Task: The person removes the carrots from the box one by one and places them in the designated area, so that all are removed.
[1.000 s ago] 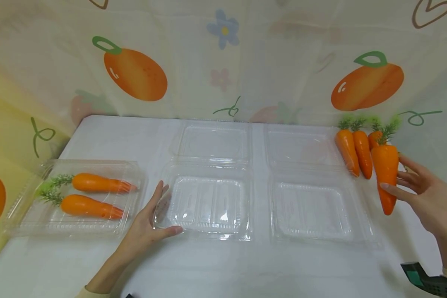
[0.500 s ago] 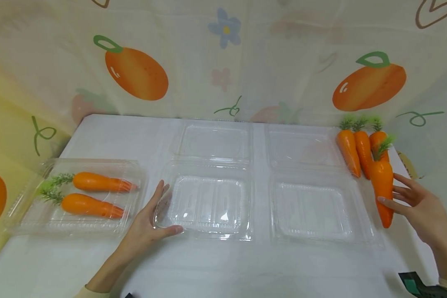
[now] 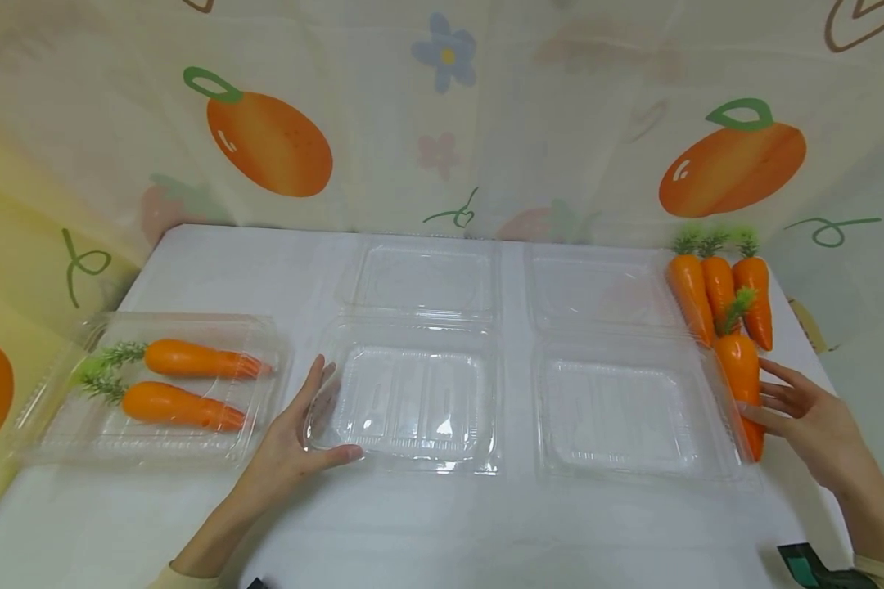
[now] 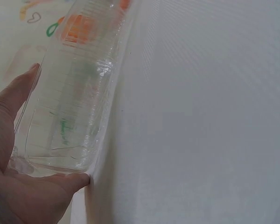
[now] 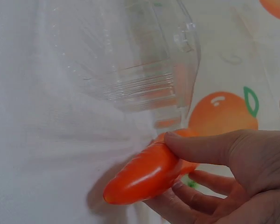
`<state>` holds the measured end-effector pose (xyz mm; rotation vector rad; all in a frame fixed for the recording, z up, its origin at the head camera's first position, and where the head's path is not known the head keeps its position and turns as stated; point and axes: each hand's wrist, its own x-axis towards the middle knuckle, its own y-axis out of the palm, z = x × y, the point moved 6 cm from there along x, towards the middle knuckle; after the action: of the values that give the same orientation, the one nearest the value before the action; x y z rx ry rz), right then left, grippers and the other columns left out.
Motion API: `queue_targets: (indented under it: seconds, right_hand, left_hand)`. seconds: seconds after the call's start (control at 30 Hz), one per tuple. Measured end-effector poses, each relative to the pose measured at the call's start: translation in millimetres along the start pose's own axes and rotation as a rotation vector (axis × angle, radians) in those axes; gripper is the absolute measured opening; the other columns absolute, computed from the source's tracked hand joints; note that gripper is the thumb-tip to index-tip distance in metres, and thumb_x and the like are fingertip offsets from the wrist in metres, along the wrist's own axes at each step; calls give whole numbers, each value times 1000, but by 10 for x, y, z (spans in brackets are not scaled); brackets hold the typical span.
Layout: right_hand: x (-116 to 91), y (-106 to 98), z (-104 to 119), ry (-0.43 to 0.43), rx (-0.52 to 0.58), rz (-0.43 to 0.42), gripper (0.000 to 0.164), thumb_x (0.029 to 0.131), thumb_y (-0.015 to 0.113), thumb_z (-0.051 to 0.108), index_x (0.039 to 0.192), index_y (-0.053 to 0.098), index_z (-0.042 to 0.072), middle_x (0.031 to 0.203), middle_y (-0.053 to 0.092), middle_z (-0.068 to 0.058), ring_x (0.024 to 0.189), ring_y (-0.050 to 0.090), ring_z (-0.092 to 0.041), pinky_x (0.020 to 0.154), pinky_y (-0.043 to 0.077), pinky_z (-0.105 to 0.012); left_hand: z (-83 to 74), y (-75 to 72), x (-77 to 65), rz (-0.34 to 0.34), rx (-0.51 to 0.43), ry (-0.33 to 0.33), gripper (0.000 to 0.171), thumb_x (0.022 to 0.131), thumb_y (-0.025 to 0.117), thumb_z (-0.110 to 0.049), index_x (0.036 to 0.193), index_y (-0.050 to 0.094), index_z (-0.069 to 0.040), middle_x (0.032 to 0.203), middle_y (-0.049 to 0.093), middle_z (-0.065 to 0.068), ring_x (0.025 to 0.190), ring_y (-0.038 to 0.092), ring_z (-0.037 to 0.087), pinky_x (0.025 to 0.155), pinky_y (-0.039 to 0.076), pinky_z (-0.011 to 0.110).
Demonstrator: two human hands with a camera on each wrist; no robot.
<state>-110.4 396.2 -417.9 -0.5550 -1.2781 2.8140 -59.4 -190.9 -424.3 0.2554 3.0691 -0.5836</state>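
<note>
In the head view, my right hand (image 3: pixel 814 421) pinches an orange toy carrot (image 3: pixel 739 372) with green leaves between thumb and fingers, its tip pointing toward me. The right wrist view shows the thumb on top of the carrot (image 5: pixel 142 175) and the fingers beneath. The carrot overlaps the right edge of an open clear plastic container (image 3: pixel 637 473). My left hand (image 3: pixel 290 446) holds the left end of the middle clear plastic container (image 3: pixel 442 468), thumb at the near corner and fingers along the side. In the left wrist view, that container (image 4: pixel 65 116) lies between thumb and fingers.
At the left, another clear container (image 3: pixel 155 456) bears two carrots (image 3: pixel 191 360) lying sideways. Three more carrots (image 3: pixel 753 298) lie at the table's back right corner. Both open lids (image 3: pixel 423 282) point toward the patterned curtain (image 3: pixel 560 98) behind the white table (image 3: pixel 442 532).
My right hand has moved the carrot left and toward me, away from the other three, to the right container's edge. My left hand and the middle container have stayed put.
</note>
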Motion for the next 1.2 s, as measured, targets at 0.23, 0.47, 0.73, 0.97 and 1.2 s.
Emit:
queue_targets:
  seconds: [0.23,0.47,0.73,0.97,1.2]
  right_hand:
    - [23,49,-38,2,-11,26,87,95,64,35,153,13,-5,139,38,-41,109,52,-47,66,57,-19]
    - [42,66,-47,0,-42,56,90,94,64,40,152,13,-7,137,38,-42,111,53,-51,70,60,-31]
    - [64,84,-43,-7,-43,103,87,96,61,40,151,15,-10,136,38,-44,97,64,-33,69,59,-28]
    - [84,79,-18,14,-81,144,82,100,53,42,147,17,-16,130,39,-45,88,67,-30,79,59,-45]
    - [71,82,-19,40,-121,151,83,99,50,47,143,23,-18,127,43,-45,87,67,-32,83,55,-56]
  left_hand:
    - [19,-3,6,6,-22,5,118,75,86,-14,159,5,-24,162,19,7,146,25,30,105,18,1]
    - [13,2,14,10,-23,-3,117,75,86,-16,159,5,-26,162,19,5,146,26,29,105,18,1]
    - [11,7,7,11,-29,-11,118,75,86,-15,159,4,-27,163,19,5,146,25,28,105,18,1]
    - [7,1,11,3,0,-28,118,75,86,-18,159,4,-28,163,19,4,147,24,27,112,17,9]
    - [-28,7,-3,-12,52,-45,118,72,88,-22,159,8,-25,164,15,5,149,12,28,116,12,57]
